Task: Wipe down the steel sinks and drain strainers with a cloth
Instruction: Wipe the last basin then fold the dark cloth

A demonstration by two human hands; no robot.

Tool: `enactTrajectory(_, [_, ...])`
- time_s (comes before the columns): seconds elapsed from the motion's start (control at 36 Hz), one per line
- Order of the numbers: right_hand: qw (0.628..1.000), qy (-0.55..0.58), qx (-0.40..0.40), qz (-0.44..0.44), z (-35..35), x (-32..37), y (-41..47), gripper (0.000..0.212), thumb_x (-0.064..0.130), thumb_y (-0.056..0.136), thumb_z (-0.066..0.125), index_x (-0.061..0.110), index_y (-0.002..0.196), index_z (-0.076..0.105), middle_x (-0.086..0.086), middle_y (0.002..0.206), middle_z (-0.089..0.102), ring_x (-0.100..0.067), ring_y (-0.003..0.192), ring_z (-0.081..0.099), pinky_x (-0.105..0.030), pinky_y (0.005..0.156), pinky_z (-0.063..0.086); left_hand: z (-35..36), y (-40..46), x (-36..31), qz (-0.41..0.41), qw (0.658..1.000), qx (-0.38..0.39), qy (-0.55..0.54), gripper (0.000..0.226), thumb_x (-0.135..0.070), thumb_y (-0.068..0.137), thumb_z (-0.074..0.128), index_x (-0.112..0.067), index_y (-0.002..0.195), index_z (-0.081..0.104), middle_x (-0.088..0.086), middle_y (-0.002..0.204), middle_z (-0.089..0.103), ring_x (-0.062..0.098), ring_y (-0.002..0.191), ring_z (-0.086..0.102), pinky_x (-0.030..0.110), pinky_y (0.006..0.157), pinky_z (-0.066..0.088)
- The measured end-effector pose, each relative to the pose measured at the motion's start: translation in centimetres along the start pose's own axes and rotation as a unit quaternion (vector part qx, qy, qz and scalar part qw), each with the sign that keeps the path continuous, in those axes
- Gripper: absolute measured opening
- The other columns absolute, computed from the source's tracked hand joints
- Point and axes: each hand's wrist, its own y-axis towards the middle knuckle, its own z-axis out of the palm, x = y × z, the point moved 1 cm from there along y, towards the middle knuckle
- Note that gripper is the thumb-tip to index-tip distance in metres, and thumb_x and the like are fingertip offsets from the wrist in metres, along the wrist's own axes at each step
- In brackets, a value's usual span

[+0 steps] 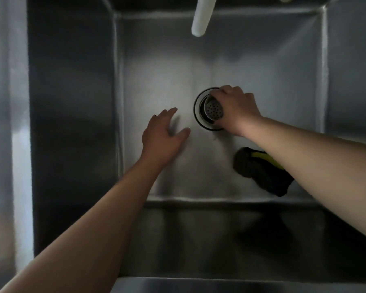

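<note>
I look straight down into a deep steel sink (pixel 161 66). My right hand (pixel 237 108) is shut on the perforated steel drain strainer (pixel 213 109), holding it tilted over the drain opening (pixel 198 112) at the middle of the sink floor. My left hand (pixel 164 134) hovers open with fingers apart just left of the drain, holding nothing. A dark cloth with a yellow stripe (pixel 260 170) lies on the sink floor near the front right corner, partly hidden under my right forearm.
A white faucet spout (pixel 201 17) hangs over the back of the sink. The sink's left rim (pixel 19 144) and front rim (pixel 241 285) border the basin. Steep steel walls enclose the floor on all sides.
</note>
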Motion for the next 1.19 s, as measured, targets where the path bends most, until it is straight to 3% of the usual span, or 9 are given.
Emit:
enactTrajectory(0.22, [1.000,0.027,0.002,0.006,1.2,-0.3,0.2,0.091,0.038,0.075,0.080,0.028,0.152,0.032,0.003,0.157,0.036,-0.028,0.139,0.034,-0.045,0.105,0.031,0.6,0.1,0.1,0.006,0.999,0.026,-0.022,0.077,-0.026,0.084,0.071,-0.031,0.152,0.035,-0.001,0.160,0.034,0.018,0.148,0.028,0.044,0.120,0.026])
enactTrajectory(0.42, [0.996,0.089,-0.016,0.020,1.6,-0.4,-0.4,0.093,0.038,0.074,0.081,0.031,0.151,0.030,0.008,0.158,0.033,-0.026,0.140,0.033,-0.045,0.106,0.030,0.2,-0.1,-0.7,-0.023,0.997,0.040,-0.062,0.088,-0.040,0.069,0.061,-0.039,0.152,0.032,-0.009,0.161,0.030,0.013,0.150,0.023,0.045,0.121,0.025])
enactTrajectory(0.56, [0.987,0.129,-0.046,0.086,0.9,-2.7,-4.7,0.073,0.037,0.080,0.076,0.025,0.144,0.044,-0.002,0.154,0.038,-0.032,0.136,0.038,-0.050,0.105,0.034,0.9,-0.5,-1.1,0.007,0.997,0.069,-0.024,0.086,-0.040,0.073,0.064,-0.033,0.153,0.032,-0.001,0.162,0.028,0.019,0.150,0.023,0.045,0.122,0.023])
enactTrajectory(0.67, [0.988,0.063,0.049,0.131,0.8,-6.1,-10.5,0.070,0.046,0.077,0.074,0.030,0.141,0.048,0.001,0.151,0.041,-0.030,0.136,0.038,-0.050,0.106,0.035,2.9,-1.7,-1.6,0.068,0.982,0.119,0.128,0.081,-0.035,0.086,0.068,-0.033,0.156,0.026,0.002,0.165,0.021,0.025,0.152,0.016,0.042,0.123,0.013])
enactTrajectory(0.81, [0.964,0.014,0.175,0.202,1.1,-9.2,-15.1,0.086,0.070,0.066,0.072,0.052,0.142,0.035,0.004,0.143,0.048,-0.032,0.133,0.042,-0.051,0.104,0.035,6.2,-4.6,-2.1,0.171,0.930,0.175,0.274,0.074,-0.048,0.089,0.059,-0.041,0.154,0.024,-0.004,0.167,0.012,0.025,0.154,0.001,0.055,0.120,-0.008])
enactTrajectory(0.92, [0.969,0.046,0.142,0.196,2.0,-9.3,-15.3,0.078,0.052,0.071,0.078,0.048,0.140,0.042,0.000,0.135,0.057,-0.031,0.125,0.052,-0.044,0.100,0.040,7.9,-5.0,-3.2,0.209,0.904,0.196,0.316,0.079,-0.056,0.086,0.060,-0.040,0.154,0.024,-0.003,0.166,0.012,0.026,0.154,-0.002,0.057,0.120,-0.010])
enactTrajectory(1.03, [0.968,0.132,0.096,0.191,3.2,-8.6,-14.9,0.055,0.029,0.073,0.074,0.040,0.125,0.058,-0.005,0.117,0.058,-0.032,0.108,0.060,-0.036,0.089,0.046,9.8,-4.7,-4.7,0.236,0.877,0.231,0.348,0.087,-0.057,0.084,0.063,-0.034,0.155,0.020,-0.003,0.165,0.015,0.027,0.154,-0.003,0.059,0.118,-0.013])
enactTrajectory(1.14, [0.966,0.188,0.057,0.167,2.3,-8.4,-14.9,0.035,0.017,0.071,0.074,0.036,0.093,0.055,0.005,0.095,0.052,-0.027,0.090,0.059,-0.029,0.067,0.039,11.0,-4.3,-6.6,0.246,0.878,0.250,0.326,0.076,-0.050,0.085,0.066,-0.035,0.151,0.032,-0.005,0.152,0.041,0.027,0.150,0.018,0.062,0.118,-0.004])
enactTrajectory(1.19, [0.971,0.184,0.017,0.152,1.4,-8.2,-15.1,0.041,0.017,0.071,0.075,0.037,0.094,0.047,0.007,0.093,0.052,-0.026,0.086,0.059,-0.029,0.062,0.035,10.8,-3.8,-7.5,0.242,0.898,0.234,0.284,0.068,-0.042,0.082,0.070,-0.037,0.144,0.043,-0.004,0.134,0.056,0.025,0.137,0.040,0.057,0.119,0.009])
